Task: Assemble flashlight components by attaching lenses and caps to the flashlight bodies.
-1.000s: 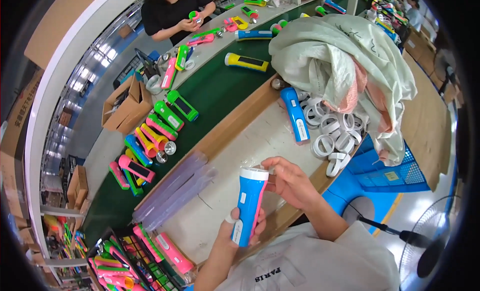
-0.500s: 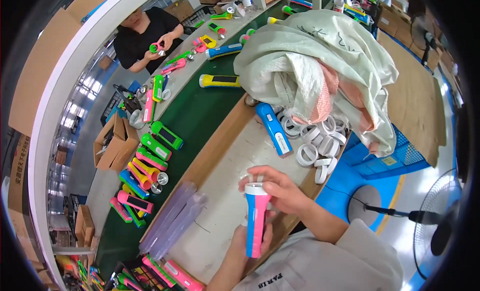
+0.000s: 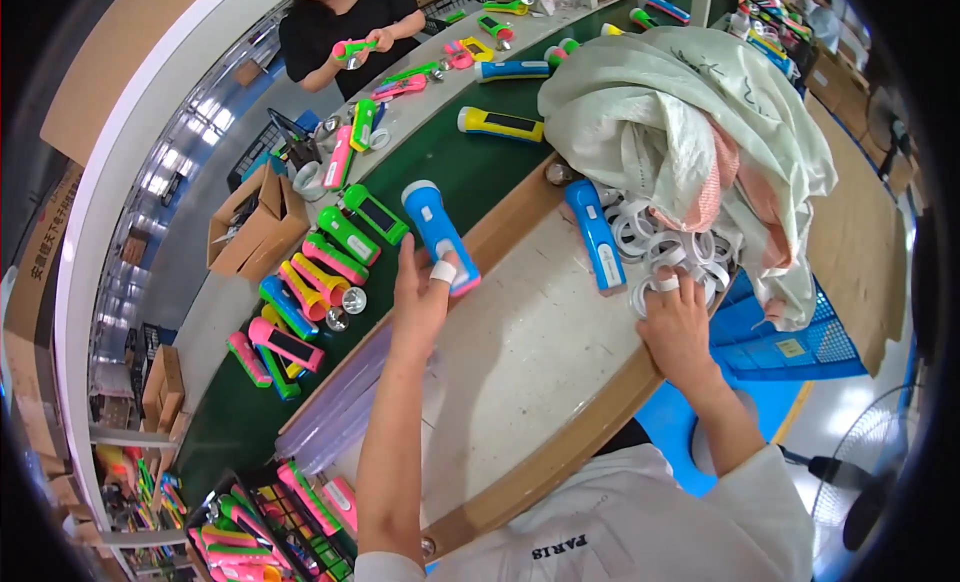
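Note:
My left hand (image 3: pixel 425 297) is closed on a blue flashlight (image 3: pixel 430 222) with a white ring on its head and a pink edge at its lower end. It holds the flashlight tilted over the edge of the green belt, with the thumb across its body. White tape wraps the thumb. My right hand (image 3: pixel 682 327) reaches into a pile of white plastic rings (image 3: pixel 700 247); its fingers are stretched out and the tips touch the rings. Whether it grips one is hard to see. Another blue flashlight (image 3: pixel 597 237) lies beside the pile.
A large pale woven sack (image 3: pixel 680 122) lies over the far end of the cardboard-edged tray (image 3: pixel 520 352). Several coloured flashlights (image 3: pixel 345 237) lie along the green belt (image 3: pixel 420 162). Clear plastic tubes (image 3: pixel 340 402) rest at the tray's left. A person (image 3: pixel 350 42) works across the belt.
My left hand has carried the flashlight forward and left, to the belt's edge. My right hand has let go of it and moved right to the white rings. The view has shifted.

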Motion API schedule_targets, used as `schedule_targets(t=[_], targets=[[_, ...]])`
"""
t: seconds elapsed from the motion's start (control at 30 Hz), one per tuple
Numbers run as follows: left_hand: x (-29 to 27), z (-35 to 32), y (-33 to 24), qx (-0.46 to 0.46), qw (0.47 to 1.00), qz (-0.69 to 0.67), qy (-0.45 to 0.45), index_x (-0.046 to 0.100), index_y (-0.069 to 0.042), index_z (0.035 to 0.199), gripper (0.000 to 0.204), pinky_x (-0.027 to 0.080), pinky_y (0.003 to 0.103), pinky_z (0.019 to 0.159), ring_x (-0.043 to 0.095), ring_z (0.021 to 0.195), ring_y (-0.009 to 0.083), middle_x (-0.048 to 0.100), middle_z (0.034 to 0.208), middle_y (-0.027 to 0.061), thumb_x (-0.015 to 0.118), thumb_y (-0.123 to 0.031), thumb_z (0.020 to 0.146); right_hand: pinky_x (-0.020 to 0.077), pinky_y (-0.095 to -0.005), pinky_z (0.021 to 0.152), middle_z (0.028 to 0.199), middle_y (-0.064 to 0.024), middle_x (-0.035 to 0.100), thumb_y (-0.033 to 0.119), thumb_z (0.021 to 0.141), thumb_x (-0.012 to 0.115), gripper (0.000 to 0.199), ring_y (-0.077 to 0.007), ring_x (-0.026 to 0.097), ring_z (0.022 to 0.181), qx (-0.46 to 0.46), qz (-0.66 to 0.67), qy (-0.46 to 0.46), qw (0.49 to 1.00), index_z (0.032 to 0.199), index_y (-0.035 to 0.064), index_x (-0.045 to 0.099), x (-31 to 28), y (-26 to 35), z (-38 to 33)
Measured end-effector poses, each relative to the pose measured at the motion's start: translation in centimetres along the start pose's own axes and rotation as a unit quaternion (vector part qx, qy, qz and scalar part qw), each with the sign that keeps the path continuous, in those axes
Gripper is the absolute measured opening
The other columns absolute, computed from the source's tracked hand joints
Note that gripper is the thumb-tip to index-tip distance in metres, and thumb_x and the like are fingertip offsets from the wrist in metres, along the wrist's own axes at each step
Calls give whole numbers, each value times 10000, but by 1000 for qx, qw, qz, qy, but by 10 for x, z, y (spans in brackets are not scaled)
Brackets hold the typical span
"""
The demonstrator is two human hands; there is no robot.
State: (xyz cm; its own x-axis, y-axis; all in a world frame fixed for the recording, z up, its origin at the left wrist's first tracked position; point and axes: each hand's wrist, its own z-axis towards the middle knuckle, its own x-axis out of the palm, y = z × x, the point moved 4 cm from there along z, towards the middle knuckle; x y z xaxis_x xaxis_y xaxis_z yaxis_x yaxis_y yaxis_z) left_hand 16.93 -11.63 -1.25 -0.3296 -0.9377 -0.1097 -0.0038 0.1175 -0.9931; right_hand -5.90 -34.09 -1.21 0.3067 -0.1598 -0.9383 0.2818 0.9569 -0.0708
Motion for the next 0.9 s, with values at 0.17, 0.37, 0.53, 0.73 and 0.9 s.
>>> schedule_targets(t=[0.17,0.37,0.53,0.73,0.9], targets=[[-24,-34,-5,258,805,520,126,640,-76,1116,392,350,450,1013,433,1188,348,506,1244,188,739,-216,763,441,-447,910,1229,-236,512,107,708,685,210,-382,502,1117,-46,57,18,997,881,-7,649,-13,-9,2],[-48,-70,18,249,716,620,203,724,-84,893,192,300,464,1027,405,1208,312,518,1202,118,714,-133,707,488,-439,857,1174,-316,509,119,819,695,147,-466,574,993,-63,429,57,899,900,29,612,-29,41,15],[-44,-67,7,239,794,535,163,728,-80,823,199,413,437,861,529,992,274,587,923,68,651,12,665,458,-493,879,1191,-302,480,62,738,739,314,-491,487,1100,-49,430,35,901,999,35,566,-12,70,14],[21,-67,-20,-10,983,104,150,704,-7,970,123,460,216,537,574,640,78,635,822,24,646,-77,886,449,-477,907,1247,-249,439,27,731,731,762,-380,512,1091,-4,478,34,878,1387,38,344,-2,77,8],[102,-34,-1,64,981,63,172,631,-30,1150,258,497,269,596,616,687,141,639,896,90,617,-124,910,486,-354,841,1173,-189,463,-7,697,738,771,-258,560,944,66,541,18,838,1374,32,372,-6,45,-4]])
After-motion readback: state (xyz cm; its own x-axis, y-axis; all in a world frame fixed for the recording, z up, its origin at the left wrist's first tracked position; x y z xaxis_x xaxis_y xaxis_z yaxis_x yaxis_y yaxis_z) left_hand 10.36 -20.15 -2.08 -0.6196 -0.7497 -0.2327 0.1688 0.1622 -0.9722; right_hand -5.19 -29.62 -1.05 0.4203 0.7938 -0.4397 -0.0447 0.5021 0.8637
